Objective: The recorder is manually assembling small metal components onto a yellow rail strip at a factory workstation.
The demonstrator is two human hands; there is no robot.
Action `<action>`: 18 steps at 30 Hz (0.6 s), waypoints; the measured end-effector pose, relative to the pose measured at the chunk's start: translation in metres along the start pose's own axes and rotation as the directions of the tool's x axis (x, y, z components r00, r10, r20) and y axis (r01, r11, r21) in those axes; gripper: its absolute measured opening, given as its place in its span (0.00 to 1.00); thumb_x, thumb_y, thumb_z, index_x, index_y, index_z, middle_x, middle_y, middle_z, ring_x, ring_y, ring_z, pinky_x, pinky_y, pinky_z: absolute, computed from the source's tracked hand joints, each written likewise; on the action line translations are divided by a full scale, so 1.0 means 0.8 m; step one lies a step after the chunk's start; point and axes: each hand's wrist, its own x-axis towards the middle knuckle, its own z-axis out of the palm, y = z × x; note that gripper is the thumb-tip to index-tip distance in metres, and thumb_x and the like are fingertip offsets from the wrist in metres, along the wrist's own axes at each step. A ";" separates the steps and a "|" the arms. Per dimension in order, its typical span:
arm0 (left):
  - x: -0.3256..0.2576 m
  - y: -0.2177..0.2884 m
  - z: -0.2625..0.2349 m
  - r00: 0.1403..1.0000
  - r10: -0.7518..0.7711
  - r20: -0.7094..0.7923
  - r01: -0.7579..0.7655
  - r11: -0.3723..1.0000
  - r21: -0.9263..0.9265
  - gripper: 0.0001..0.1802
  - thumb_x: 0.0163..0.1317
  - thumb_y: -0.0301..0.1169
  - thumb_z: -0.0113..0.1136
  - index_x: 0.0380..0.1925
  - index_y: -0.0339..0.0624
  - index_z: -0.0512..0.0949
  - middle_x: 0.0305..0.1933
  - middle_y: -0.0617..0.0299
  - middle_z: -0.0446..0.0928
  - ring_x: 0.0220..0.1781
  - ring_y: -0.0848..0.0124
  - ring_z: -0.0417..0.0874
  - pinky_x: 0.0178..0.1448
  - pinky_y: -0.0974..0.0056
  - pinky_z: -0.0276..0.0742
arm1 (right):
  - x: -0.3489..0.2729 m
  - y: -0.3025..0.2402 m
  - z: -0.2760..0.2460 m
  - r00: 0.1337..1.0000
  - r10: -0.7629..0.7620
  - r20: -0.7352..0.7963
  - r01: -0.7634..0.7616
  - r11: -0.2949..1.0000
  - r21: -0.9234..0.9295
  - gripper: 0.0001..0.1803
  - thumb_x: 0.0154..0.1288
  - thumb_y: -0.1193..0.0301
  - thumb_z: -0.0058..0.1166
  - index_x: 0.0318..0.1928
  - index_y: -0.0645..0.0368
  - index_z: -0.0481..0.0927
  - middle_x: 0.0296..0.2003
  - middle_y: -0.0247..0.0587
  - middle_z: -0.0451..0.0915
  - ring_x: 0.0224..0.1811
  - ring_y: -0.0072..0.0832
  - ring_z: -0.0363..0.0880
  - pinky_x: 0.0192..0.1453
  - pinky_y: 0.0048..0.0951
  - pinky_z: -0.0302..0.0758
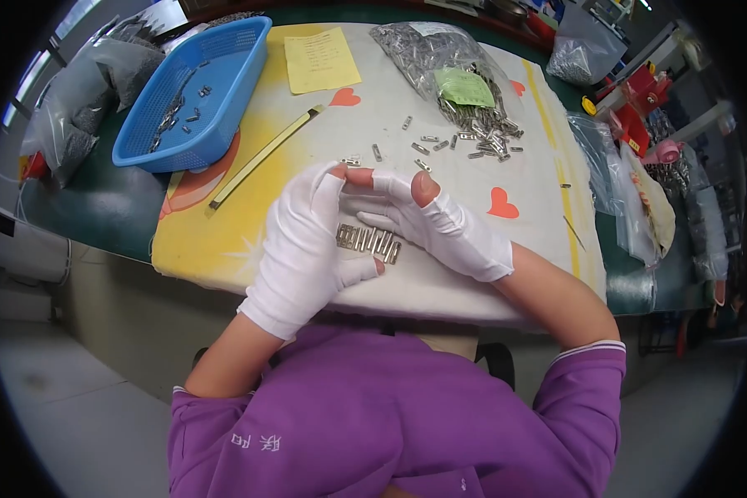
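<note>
Both my hands wear white gloves that leave some fingertips bare. They curve around a row of small silver metal pieces [369, 241] lying side by side on the cloth. My left hand [295, 241] is at the left end of the row, its thumb stretched along the near side and its fingers reaching up past the far side. My right hand [456, 228] borders the row on the right, thumb raised and fingers extended leftward. The bare fingertips of the two hands meet beyond the row. Neither hand visibly grips a piece; the left fingers are partly hidden.
Loose metal pieces [494, 141] spill from a clear plastic bag [427, 58] with a green label. At left stands a blue basket [224, 108] holding a few pieces. A yellow strip [266, 158] and a yellow paper [319, 60] lie on the patterned cloth [539, 266].
</note>
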 end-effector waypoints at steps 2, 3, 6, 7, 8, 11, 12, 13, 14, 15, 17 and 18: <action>-0.002 0.000 0.000 0.999 -0.031 0.025 0.030 0.999 0.029 0.58 0.30 0.36 0.82 0.64 0.34 0.61 0.60 0.46 0.69 0.60 0.47 0.72 0.64 0.51 0.70 | 0.001 -0.001 -0.001 1.000 0.001 0.003 -0.001 1.000 0.004 0.47 0.74 0.36 0.31 0.74 0.65 0.55 0.73 0.50 0.58 0.77 0.40 0.55 0.80 0.41 0.52; -0.003 -0.002 0.000 0.999 -0.027 0.032 0.026 0.999 0.028 0.58 0.30 0.36 0.82 0.64 0.34 0.61 0.60 0.46 0.69 0.60 0.47 0.72 0.64 0.51 0.70 | 0.001 -0.001 -0.001 1.000 0.006 0.010 -0.006 1.000 0.005 0.47 0.74 0.36 0.30 0.74 0.65 0.55 0.73 0.49 0.58 0.76 0.39 0.56 0.79 0.41 0.53; -0.005 -0.010 -0.001 0.997 -0.014 0.076 0.012 1.000 0.018 0.62 0.30 0.36 0.82 0.67 0.32 0.58 0.62 0.46 0.69 0.62 0.47 0.71 0.65 0.50 0.69 | 0.004 -0.004 0.001 0.998 0.048 0.048 -0.048 0.999 0.000 0.56 0.67 0.29 0.35 0.75 0.66 0.51 0.75 0.51 0.54 0.78 0.38 0.54 0.81 0.39 0.49; -0.005 -0.012 -0.001 0.996 -0.018 0.088 0.016 0.999 0.028 0.61 0.31 0.37 0.82 0.67 0.32 0.58 0.63 0.46 0.68 0.62 0.46 0.71 0.66 0.50 0.69 | 0.006 -0.004 -0.001 0.998 0.042 0.047 -0.043 0.999 0.007 0.56 0.67 0.29 0.35 0.75 0.66 0.51 0.75 0.51 0.54 0.78 0.38 0.54 0.81 0.39 0.49; -0.005 -0.013 -0.001 0.995 -0.023 0.101 0.020 0.999 0.038 0.61 0.31 0.37 0.82 0.67 0.32 0.58 0.63 0.46 0.68 0.62 0.46 0.71 0.66 0.50 0.69 | 0.007 -0.004 -0.002 0.998 0.038 0.059 -0.039 0.999 0.021 0.55 0.67 0.29 0.35 0.75 0.66 0.52 0.74 0.51 0.56 0.77 0.38 0.55 0.80 0.39 0.51; -0.005 -0.009 -0.004 0.994 -0.034 0.100 0.028 0.997 0.068 0.59 0.34 0.36 0.81 0.68 0.33 0.58 0.64 0.44 0.68 0.64 0.45 0.70 0.67 0.49 0.68 | 0.009 -0.004 -0.006 0.997 0.048 0.059 -0.050 0.998 0.035 0.54 0.67 0.30 0.36 0.74 0.66 0.54 0.73 0.51 0.59 0.75 0.38 0.59 0.79 0.39 0.54; -0.006 -0.009 -0.005 0.994 -0.033 0.104 0.026 0.997 0.069 0.59 0.34 0.36 0.81 0.68 0.33 0.58 0.64 0.44 0.68 0.64 0.45 0.70 0.67 0.49 0.68 | 0.008 -0.003 -0.007 0.997 0.066 0.049 -0.067 0.997 0.031 0.54 0.67 0.30 0.36 0.74 0.66 0.55 0.72 0.50 0.60 0.74 0.37 0.60 0.78 0.38 0.56; -0.007 -0.008 -0.005 0.997 -0.010 0.076 0.006 0.998 0.055 0.58 0.35 0.36 0.81 0.67 0.34 0.59 0.64 0.44 0.67 0.64 0.45 0.70 0.67 0.49 0.67 | 0.007 -0.003 -0.008 0.997 0.065 0.050 -0.067 0.997 0.033 0.54 0.67 0.30 0.36 0.74 0.66 0.55 0.72 0.50 0.60 0.74 0.37 0.60 0.78 0.38 0.56; -0.008 -0.006 -0.004 0.999 0.012 0.047 -0.014 0.999 0.041 0.57 0.35 0.36 0.80 0.67 0.35 0.60 0.65 0.43 0.67 0.65 0.44 0.69 0.67 0.49 0.67 | 0.004 -0.002 -0.008 0.999 0.053 0.002 -0.052 0.998 -0.021 0.53 0.68 0.30 0.36 0.73 0.66 0.56 0.71 0.50 0.61 0.73 0.37 0.61 0.77 0.38 0.57; -0.008 -0.004 -0.005 0.999 0.011 0.048 -0.013 0.999 0.042 0.57 0.35 0.36 0.80 0.67 0.35 0.60 0.65 0.43 0.67 0.65 0.44 0.69 0.67 0.49 0.67 | 0.001 -0.002 -0.009 0.998 0.038 -0.046 -0.041 0.996 -0.075 0.52 0.68 0.31 0.35 0.73 0.66 0.58 0.71 0.50 0.62 0.73 0.37 0.63 0.76 0.38 0.59; -0.007 0.000 -0.006 0.996 -0.035 0.080 0.033 0.999 0.031 0.49 0.38 0.35 0.79 0.62 0.35 0.65 0.66 0.42 0.66 0.66 0.44 0.68 0.68 0.48 0.66 | -0.002 -0.004 -0.009 0.996 0.066 -0.066 -0.071 0.995 -0.075 0.51 0.69 0.31 0.35 0.72 0.66 0.59 0.70 0.50 0.63 0.72 0.37 0.64 0.76 0.38 0.60; -0.007 0.000 -0.005 0.996 -0.035 0.085 0.033 0.999 0.029 0.49 0.38 0.35 0.79 0.62 0.35 0.65 0.66 0.42 0.66 0.66 0.44 0.68 0.68 0.48 0.66 | -0.004 -0.007 -0.008 0.992 0.094 -0.084 -0.101 0.992 -0.078 0.51 0.70 0.32 0.35 0.72 0.67 0.60 0.70 0.49 0.64 0.70 0.37 0.66 0.75 0.38 0.61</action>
